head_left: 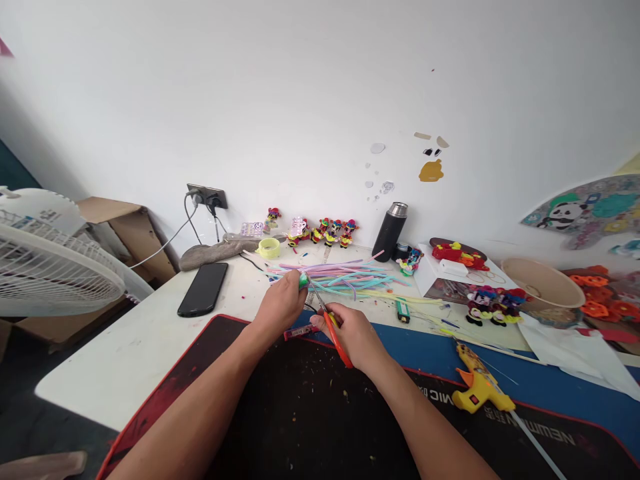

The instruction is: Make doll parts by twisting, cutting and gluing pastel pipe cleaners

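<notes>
My right hand (356, 339) is closed around the red-orange handles of a pair of scissors (341, 347). The blades point up and away, their tips close to my left hand (281, 301). That left hand is closed on a small green piece (303, 281), mostly hidden by the fingers, so I cannot make out its kind. Just beyond both hands lies a loose bundle of pastel fuzzy pipe cleaners (345, 272) in pink, lilac, turquoise and yellow. A small pink-and-dark item (299, 332) lies on the black mat (300, 407) beneath the hands.
A yellow glue gun (480, 387) rests at right. A black phone (203, 289) lies left, near a white fan (60, 260). Along the wall stand several small fuzzy figures (333, 233), a yellow tape roll (269, 248) and a black flask (390, 232). A green-labelled box (403, 311) sits right of the bundle.
</notes>
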`<state>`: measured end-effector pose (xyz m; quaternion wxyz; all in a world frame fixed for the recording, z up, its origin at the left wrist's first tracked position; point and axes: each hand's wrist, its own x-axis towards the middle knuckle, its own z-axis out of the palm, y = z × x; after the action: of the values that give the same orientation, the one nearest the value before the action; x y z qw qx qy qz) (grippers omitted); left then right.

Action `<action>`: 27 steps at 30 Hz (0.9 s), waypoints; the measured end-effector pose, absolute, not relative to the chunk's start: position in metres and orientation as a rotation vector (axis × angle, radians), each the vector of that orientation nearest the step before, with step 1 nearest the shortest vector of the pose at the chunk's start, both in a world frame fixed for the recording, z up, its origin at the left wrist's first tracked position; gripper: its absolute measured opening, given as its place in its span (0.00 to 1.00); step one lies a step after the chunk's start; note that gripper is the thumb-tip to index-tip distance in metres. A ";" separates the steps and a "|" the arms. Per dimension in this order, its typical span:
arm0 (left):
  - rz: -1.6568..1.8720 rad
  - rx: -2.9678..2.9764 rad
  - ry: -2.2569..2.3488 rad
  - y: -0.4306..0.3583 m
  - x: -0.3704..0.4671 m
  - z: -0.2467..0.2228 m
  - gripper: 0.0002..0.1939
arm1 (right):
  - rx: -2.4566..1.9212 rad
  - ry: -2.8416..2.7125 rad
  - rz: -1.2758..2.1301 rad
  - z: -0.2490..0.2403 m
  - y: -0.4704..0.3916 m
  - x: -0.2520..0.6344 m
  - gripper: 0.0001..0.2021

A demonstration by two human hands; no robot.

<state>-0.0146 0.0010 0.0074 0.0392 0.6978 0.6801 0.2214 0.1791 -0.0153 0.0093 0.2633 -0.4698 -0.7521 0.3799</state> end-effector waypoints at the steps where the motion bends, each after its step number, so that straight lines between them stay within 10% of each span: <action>1: 0.677 2.143 2.083 0.001 -0.014 0.007 0.04 | -1.273 -2.031 1.028 0.008 -0.015 0.179 0.17; 27: 0.577 2.134 2.054 0.002 -0.016 0.007 0.04 | -1.401 -2.163 0.739 0.009 -0.016 0.173 0.09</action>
<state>-0.0159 0.0025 0.0065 0.0618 0.7058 0.6793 0.1910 0.1726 -0.0156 0.0085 0.2282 -0.5087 -0.7856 0.2684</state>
